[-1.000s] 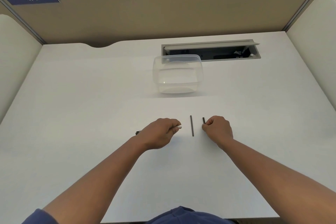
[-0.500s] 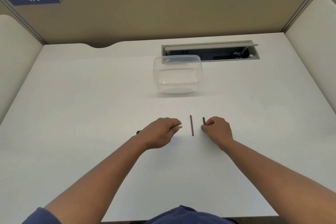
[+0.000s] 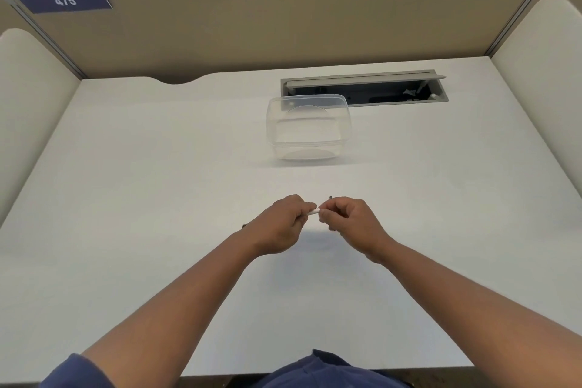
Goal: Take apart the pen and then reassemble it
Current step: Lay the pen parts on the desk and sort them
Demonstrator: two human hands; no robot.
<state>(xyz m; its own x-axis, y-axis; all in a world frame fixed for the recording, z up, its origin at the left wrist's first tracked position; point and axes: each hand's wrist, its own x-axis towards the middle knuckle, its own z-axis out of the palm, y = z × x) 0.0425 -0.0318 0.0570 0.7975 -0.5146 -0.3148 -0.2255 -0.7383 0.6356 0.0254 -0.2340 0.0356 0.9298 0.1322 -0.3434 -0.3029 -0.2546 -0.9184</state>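
While pinched by both hands, white pen barrel (image 3: 313,212) crosswise.

White desk (image 3: 157,198) under my hands, plain, no pattern. Pen barrel (image 3: 314,212) white; thin pen part (image 3: 331,198) by my rt hand is black. Container (image 3: 307,127) clear, colourless. Cable tray (image 3: 365,88) grey w/ dark inside. Partition (image 3: 283,19) tan, grey trim. Label (image 3: 64,0) navy, white "475". My sleeve (image 3: 75,372) navy blue. Side panels (image 3: 28,104) cream.
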